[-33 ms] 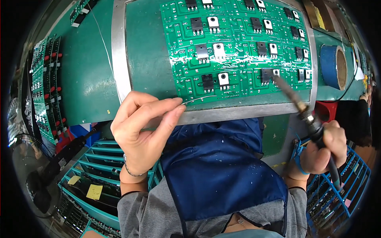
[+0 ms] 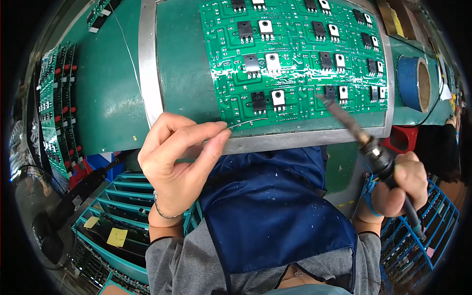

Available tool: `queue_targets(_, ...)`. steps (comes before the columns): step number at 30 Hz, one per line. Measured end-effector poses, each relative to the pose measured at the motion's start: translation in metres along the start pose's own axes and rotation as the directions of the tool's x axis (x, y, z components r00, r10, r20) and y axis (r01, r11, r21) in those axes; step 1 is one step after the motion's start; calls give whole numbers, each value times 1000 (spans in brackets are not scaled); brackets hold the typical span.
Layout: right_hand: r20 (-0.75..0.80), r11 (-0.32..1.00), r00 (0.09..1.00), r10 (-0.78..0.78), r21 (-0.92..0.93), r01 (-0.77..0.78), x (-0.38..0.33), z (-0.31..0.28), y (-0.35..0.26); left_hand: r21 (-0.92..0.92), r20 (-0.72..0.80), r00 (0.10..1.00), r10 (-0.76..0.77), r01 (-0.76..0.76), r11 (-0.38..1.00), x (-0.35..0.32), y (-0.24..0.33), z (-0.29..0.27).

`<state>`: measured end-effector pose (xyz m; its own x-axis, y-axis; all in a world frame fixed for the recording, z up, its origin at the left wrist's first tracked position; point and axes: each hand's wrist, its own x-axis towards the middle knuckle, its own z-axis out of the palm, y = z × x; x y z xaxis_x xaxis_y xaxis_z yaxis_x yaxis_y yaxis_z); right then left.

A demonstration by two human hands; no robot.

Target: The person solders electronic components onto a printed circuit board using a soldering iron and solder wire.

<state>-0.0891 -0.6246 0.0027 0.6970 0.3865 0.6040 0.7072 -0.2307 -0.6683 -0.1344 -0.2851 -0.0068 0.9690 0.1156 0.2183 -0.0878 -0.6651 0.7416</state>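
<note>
My left hand [image 2: 179,160] pinches a thin length of solder wire [image 2: 251,121] between thumb and fingertips. The wire's free end reaches over the near edge of a green circuit board panel [image 2: 290,105]. Rows of black and white-tabbed transistors [image 2: 278,98] stand on the panel. In my right hand [image 2: 405,184], closed round the handle, is a soldering iron [image 2: 351,123]. Its dark tip points up and left above the panel's near rows, by a black transistor [image 2: 330,92]. Whether the tip touches anything, I cannot tell.
A metal-edged frame [image 2: 275,141] surrounds the green work surface. To the right stands a blue tape roll [image 2: 412,83]. Assembled boards [image 2: 58,108] are stacked at the left. Teal racks [image 2: 123,196] and a blue rack [image 2: 437,221] flank my lap below the bench.
My right hand has brought the soldering iron a little to the left, its tip now left of the near black transistor. The left hand and solder wire have hardly moved.
</note>
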Motion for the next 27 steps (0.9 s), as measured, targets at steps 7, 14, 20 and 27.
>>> queue_targets(7, 254, 995, 962, -98, 24, 95, 34, 29, -5, 72, -14, 1000, -13, 14, 997, -1, 1, 0)
queue_targets(14, 302, 996, 949, -86, 56, 73, 37, 43, -6, 83, -13, 1000, 13, -12, 996, 0, -1, 3)
queue_targets(20, 238, 995, 966, -101, 10, 101, 33, 49, -4, 102, -22, 999, 34, -32, 994, 0, -2, 7)
queue_targets(27, 197, 991, 973, -123, -27, 131, 28, 54, -2, 133, -16, 998, 65, -63, 989, -1, -3, 10)
